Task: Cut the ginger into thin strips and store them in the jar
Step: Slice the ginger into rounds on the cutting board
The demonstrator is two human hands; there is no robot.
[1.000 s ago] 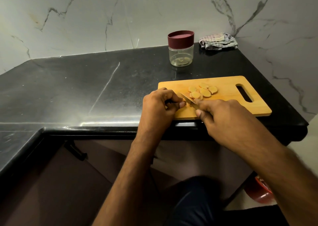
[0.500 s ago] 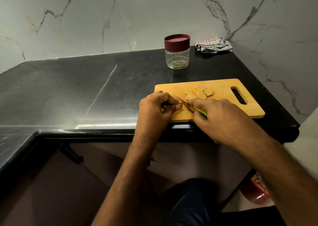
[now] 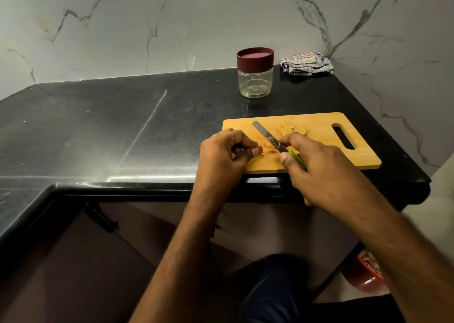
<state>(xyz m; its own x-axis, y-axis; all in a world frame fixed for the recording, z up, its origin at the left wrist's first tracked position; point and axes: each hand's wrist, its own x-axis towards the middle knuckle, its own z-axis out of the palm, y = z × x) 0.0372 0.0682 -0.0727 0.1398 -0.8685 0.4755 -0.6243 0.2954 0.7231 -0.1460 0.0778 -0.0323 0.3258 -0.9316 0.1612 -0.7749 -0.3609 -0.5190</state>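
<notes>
Black worktop (image 3: 122, 126) carries a cutting board (image 3: 319, 160) at its front edge; left hand (image 3: 221, 158) pinches ginger (image 3: 267, 144), right hand (image 3: 324, 172) grips the knife (image 3: 269, 138).

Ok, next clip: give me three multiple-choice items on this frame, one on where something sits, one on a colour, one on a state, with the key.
1. Where does the jar stand?
A. On the cutting board
B. On the black counter beyond the board
C. On the folded cloth

2. What colour is the jar's lid?
A. Maroon
B. Green
C. White

3. What is the right hand doing?
A. Resting flat and open on the counter
B. Lifting the jar
C. Holding the knife, blade over the board

Key:
1 B: the jar stands on the counter, past the far edge of the cutting board and left of the cloth.
2 A: the lid is dark maroon above clear walls.
3 C: its fingers curl round the green handle, and the knife blade lies across the ginger slices.
</notes>
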